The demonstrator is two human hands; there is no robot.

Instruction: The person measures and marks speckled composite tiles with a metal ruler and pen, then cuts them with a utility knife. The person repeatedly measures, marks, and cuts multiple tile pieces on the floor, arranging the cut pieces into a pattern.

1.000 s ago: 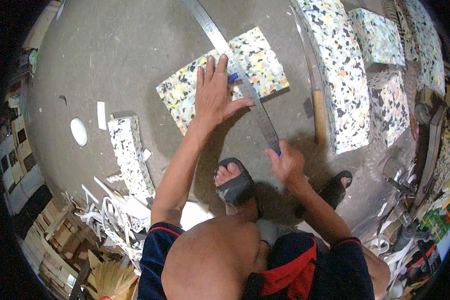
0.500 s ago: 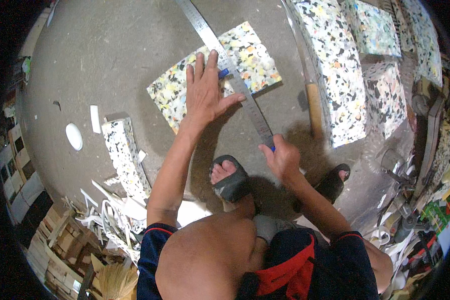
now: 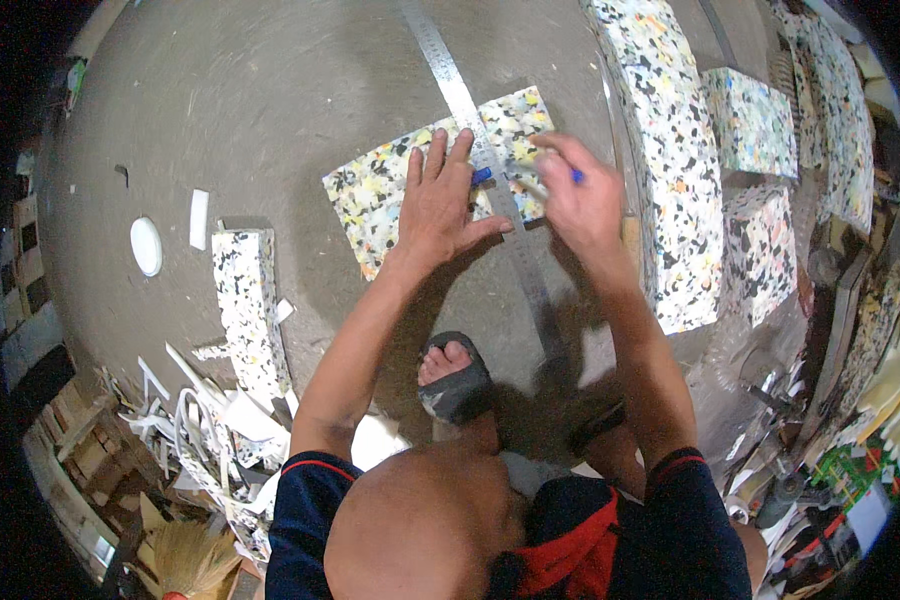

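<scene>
Foam slab (image 3: 372,195) flat on floor, twelve o'clock from the person. Nearest, same bearing: sandal (image 3: 457,392) on one foot. Beyond, left hand (image 3: 434,208) spread on the slab, thumb against the ruler (image 3: 482,143); right hand (image 3: 588,200), toward half past twelve, closed round a blurred, blue-ended pen (image 3: 577,175), apparently. Farther, foam block (image 3: 672,160), one o'clock. Risk, as judged: ruler overhangs both edges; light left-hand pressure or a sideways nudge could swivel it.
</scene>
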